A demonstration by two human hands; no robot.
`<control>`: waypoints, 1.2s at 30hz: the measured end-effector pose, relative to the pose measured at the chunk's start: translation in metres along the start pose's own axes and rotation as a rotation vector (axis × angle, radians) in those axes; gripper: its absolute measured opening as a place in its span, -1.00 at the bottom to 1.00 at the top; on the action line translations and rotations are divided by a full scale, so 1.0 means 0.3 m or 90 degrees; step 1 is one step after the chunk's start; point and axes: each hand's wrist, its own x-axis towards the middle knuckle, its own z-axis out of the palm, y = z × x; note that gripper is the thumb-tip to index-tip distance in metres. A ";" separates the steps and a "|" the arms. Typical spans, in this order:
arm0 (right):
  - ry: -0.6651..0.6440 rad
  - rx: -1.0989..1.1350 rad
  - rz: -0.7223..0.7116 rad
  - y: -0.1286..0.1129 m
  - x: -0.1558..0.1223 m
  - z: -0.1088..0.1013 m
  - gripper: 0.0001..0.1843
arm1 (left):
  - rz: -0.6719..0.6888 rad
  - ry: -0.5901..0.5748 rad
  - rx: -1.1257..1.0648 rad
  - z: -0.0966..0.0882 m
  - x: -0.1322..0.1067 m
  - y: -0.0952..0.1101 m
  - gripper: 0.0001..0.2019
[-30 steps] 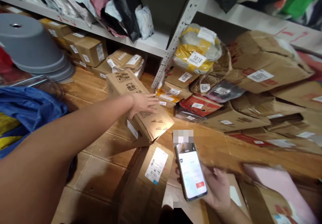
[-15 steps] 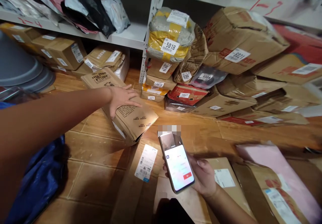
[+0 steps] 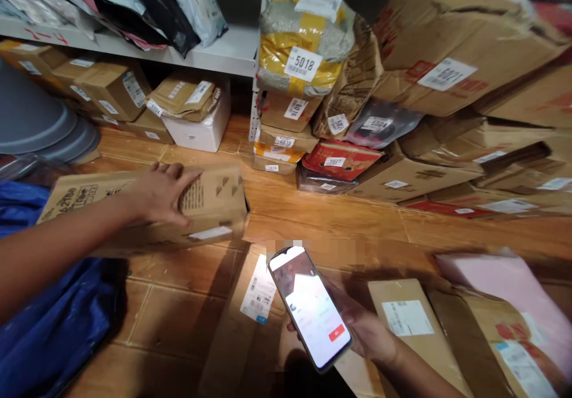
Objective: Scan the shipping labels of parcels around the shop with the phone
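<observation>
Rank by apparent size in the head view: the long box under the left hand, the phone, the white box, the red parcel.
1. Long box, under the left hand.
2. Phone, though closeness to the camera inflates it.
3. White box and red parcel: too alike to rank.

Parcel depot: numbered pkgs (image 3: 302,64), shelving (image 3: 223,52)

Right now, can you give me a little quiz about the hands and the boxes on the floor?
1. True or false: the left hand lies on a long cardboard box.
2. What does the right hand hold? A) a phone B) scissors C) a tape roll
3. Fill in: the yellow-taped parcel has a label that reads ____.
Key: 1 true; 2 A; 3 5018.
</observation>
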 end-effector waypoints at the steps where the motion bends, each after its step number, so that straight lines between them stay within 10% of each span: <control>1: -0.015 -0.015 0.021 0.011 0.016 0.004 -0.10 | -0.046 -0.017 -0.010 0.004 0.011 -0.027 0.10; 15: -0.125 -0.061 0.088 0.142 0.326 0.173 -0.30 | -0.255 -0.128 -0.268 0.059 0.181 -0.348 0.12; 36: -0.127 -0.266 -0.106 0.063 0.358 0.270 -0.39 | -0.279 -0.114 -0.329 0.066 0.180 -0.342 0.20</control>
